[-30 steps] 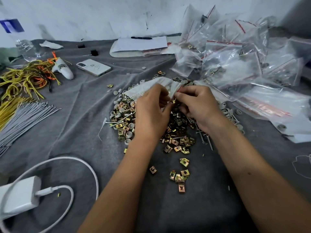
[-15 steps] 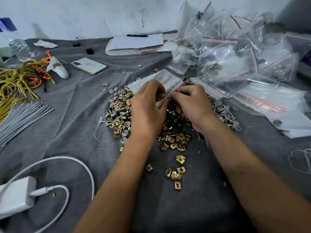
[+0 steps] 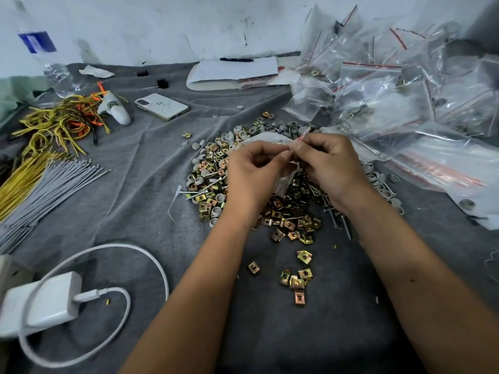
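Note:
A small clear zip bag point(image 3: 283, 179) with a red seal strip hangs between my hands over a heap of brass clip nuts, grey caps and screws point(image 3: 213, 182). My left hand point(image 3: 253, 174) pinches the bag's top edge from the left. My right hand point(image 3: 332, 166) pinches the same edge from the right, thumb and fingertips nearly meeting the left ones. The bag's lower part droops behind my left hand, and its contents are hidden. A few loose brass nuts point(image 3: 295, 279) lie nearer to me on the grey cloth point(image 3: 151, 157).
Several filled zip bags point(image 3: 399, 98) are piled at the right. A phone point(image 3: 161, 106), a notepad with a pen point(image 3: 235, 71) and a water bottle point(image 3: 51, 60) lie at the back. Yellow wires point(image 3: 51, 125) and grey ties point(image 3: 48, 184) are left; a white charger with cable point(image 3: 46, 300) is near left.
The bag lay spread flat in my left hand; now both hands have come together at its top edge and the bag hangs crumpled below them.

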Action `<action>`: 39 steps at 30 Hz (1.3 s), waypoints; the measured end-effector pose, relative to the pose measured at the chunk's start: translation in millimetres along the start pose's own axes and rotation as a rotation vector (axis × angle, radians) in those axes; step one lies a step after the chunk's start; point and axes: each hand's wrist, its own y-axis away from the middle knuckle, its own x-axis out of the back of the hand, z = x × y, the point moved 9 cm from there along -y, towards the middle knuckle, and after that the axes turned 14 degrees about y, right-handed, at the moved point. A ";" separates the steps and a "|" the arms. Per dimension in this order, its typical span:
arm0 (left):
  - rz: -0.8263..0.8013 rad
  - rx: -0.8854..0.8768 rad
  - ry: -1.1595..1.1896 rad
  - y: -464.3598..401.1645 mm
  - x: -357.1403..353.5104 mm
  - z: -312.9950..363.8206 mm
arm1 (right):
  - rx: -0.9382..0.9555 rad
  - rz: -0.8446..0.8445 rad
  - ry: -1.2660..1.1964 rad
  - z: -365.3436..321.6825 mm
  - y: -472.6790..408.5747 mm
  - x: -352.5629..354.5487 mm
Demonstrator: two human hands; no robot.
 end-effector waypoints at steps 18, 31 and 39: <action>-0.070 -0.164 -0.364 1.7 -1.3 15.0 | 0.116 -0.066 0.110 -14.3 5.7 -5.7; -0.035 -0.251 -0.523 7.0 -6.0 25.7 | 0.166 -0.139 0.201 -16.4 5.6 -1.6; 0.230 -0.630 -0.757 22.3 6.1 66.5 | 0.192 0.220 0.533 -20.7 6.1 28.1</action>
